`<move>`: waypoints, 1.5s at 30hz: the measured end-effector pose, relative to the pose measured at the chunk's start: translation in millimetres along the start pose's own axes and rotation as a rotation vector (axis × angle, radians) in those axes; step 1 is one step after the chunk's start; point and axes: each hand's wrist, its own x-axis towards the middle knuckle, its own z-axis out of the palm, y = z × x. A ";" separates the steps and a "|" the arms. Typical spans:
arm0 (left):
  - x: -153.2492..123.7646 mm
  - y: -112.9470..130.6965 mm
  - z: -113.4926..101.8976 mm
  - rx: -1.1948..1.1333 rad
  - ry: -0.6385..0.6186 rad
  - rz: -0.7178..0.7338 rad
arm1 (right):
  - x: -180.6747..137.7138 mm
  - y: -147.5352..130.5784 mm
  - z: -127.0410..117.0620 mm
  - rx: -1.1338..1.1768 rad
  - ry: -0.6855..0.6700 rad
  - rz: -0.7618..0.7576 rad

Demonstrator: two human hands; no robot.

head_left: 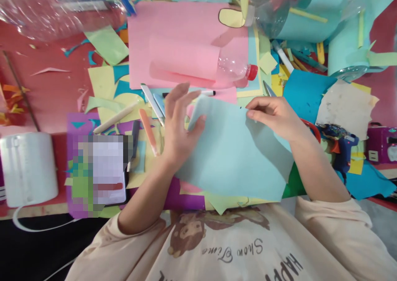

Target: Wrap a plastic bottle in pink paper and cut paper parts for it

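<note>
A light blue paper sheet (235,152) is held up over the table in front of me. My left hand (180,123) grips its left upper edge, thumb on the front and the other fingers partly spread above it. At the sheet's top right edge my right hand (273,115) pinches the paper between thumb and fingers. Just behind the sheet lies a clear plastic bottle (235,66) with a red cap, wrapped in rolled pink paper (182,57), on a large pink sheet (173,20).
Coloured paper scraps cover the red table (46,90). A blue glue gun (344,148) lies at the right, a white roll (27,169) at the left. Markers and sticks (149,128) lie left of my hand. More clear bottles (62,8) lie at the back.
</note>
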 end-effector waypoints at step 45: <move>-8.5 18.9 15.5 -0.936 -0.437 -0.974 | -12.6 0.9 21.4 0.041 -0.148 0.062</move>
